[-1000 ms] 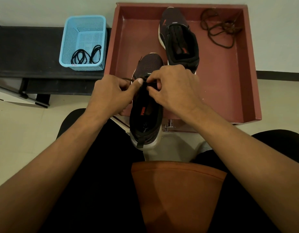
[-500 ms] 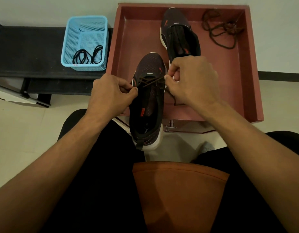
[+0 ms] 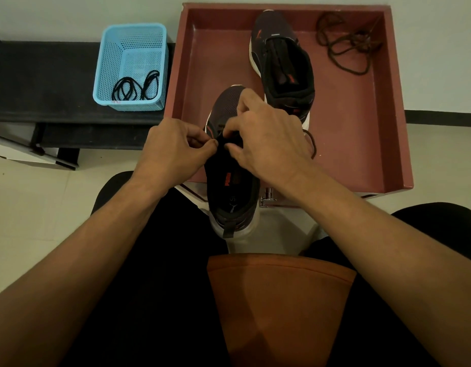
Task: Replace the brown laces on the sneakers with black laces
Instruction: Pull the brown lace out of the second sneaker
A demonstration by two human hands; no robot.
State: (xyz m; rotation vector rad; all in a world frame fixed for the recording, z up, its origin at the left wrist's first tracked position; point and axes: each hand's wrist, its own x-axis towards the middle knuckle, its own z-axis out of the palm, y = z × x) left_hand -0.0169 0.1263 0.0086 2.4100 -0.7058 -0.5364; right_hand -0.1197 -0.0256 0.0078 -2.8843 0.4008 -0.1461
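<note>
A dark sneaker (image 3: 230, 192) lies half over the near rim of the red tray (image 3: 395, 123), heel toward me. My left hand (image 3: 173, 149) pinches its left eyelet edge. My right hand (image 3: 266, 141) covers the lacing area, fingers curled and pinching the brown lace there; a loop of that brown lace (image 3: 312, 144) trails out to the right. The second sneaker (image 3: 282, 64), with no lace, stands farther back in the tray. A loose brown lace (image 3: 345, 46) lies in the tray's far right corner. Black laces (image 3: 135, 87) sit in the blue basket (image 3: 107, 64).
The blue basket stands on a black bench (image 3: 44, 75) left of the tray, against a pale wall. My legs in dark trousers and an orange stool seat (image 3: 279, 300) fill the foreground. Light floor tiles lie on both sides.
My right hand, which had pulled the lace out to the right, has come back over the lacing area. My left hand stays at the shoe's left edge.
</note>
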